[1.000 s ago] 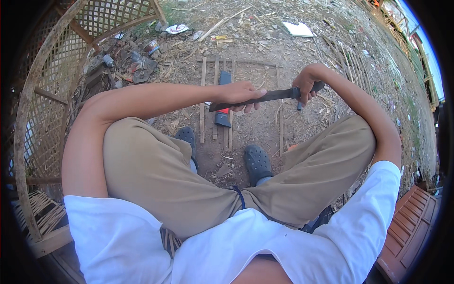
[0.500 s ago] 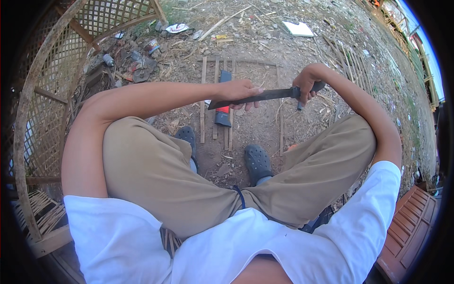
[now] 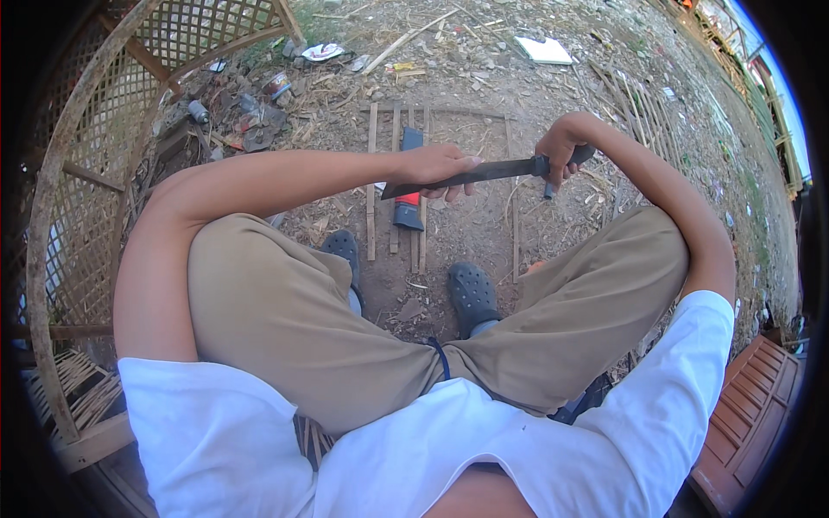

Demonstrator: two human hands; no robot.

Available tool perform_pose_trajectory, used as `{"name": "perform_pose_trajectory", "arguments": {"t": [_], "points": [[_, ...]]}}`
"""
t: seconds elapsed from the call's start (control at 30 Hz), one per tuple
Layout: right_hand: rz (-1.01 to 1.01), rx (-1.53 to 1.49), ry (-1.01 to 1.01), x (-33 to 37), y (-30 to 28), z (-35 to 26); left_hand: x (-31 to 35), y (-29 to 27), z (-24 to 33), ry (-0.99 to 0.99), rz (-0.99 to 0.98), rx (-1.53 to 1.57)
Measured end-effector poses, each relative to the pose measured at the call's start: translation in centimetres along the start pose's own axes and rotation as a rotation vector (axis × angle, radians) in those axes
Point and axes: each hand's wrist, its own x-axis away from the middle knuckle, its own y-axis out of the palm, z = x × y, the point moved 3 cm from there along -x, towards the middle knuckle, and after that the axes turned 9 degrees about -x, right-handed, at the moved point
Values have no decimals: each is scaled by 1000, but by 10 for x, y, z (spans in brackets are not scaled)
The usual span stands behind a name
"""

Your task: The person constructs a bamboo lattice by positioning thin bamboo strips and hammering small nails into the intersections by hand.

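Seemingly for steady control, in the head view the right hand [image 3: 560, 159] grasps the long dark knife [image 3: 505, 171] by its handle while the left hand [image 3: 437, 167] pinches its blade toward the tip, crosswise above a dark-and-red object [image 3: 412, 142] on wooden slats [image 3: 371, 226].

We see matt metal machete blade [image 3: 505, 169], rough wooden slats [image 3: 372, 186], matt cloth trousers [image 3: 285, 319]; matt plastic-looking clogs [image 3: 471, 292], smooth cloth shirt [image 3: 414, 445], rough wooden lattice [image 3: 231, 33]

Right of upper centre, the right hand [image 3: 561, 157] hides part of the handle [image 3: 585, 154] of the knife [image 3: 508, 170], while the lattice panel [image 3: 211, 34] at upper left runs out of the frame.
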Motion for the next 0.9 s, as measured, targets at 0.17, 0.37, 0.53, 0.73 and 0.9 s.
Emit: {"name": "perform_pose_trajectory", "arguments": {"t": [0.17,0.37,0.53,0.73,0.9], "points": [[9,-10,-12,3,2,-1,0,-2,-1,1,-21,21],[1,23,-16,-1,1,0,-1,6,-2,90,31,-319],[16,51,-14,-1,2,-2,5,4,0,-55,-28,37],[12,56,-104,-16,8,-6,14,4,-4,117,-47,-199],[48,83,-168,-23,20,-25,24,14,-18,-102,-71,-124]]}}
